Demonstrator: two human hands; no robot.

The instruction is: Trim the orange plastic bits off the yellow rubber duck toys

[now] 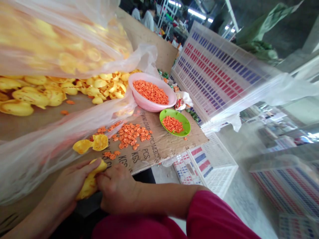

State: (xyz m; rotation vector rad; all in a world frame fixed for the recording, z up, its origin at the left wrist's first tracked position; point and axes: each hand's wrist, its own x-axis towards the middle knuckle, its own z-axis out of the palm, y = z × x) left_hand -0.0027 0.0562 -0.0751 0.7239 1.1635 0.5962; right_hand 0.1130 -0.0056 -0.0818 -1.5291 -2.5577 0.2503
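My left hand [72, 184] is closed around a yellow plastic toy shell [91, 182], its thumb along the top. Against the shell's right side presses my right hand [118, 189], curled in a fist; whatever its fingers hold is hidden. Just beyond lies a pair of joined, hollow yellow half-shells [91, 144] on the cardboard. Small flat orange plastic pieces [131, 134] are scattered to the right of it. More of these orange pieces fill a pink bowl [142, 105] and lie in a green dish [186, 127].
A clear plastic bag [82, 63] full of yellow shells spills onto the cardboard [169, 146] at left. White crates with red and blue slots [214, 69] lean beyond the right edge. Another crate [221, 166] stands below on the floor. People are in the far background.
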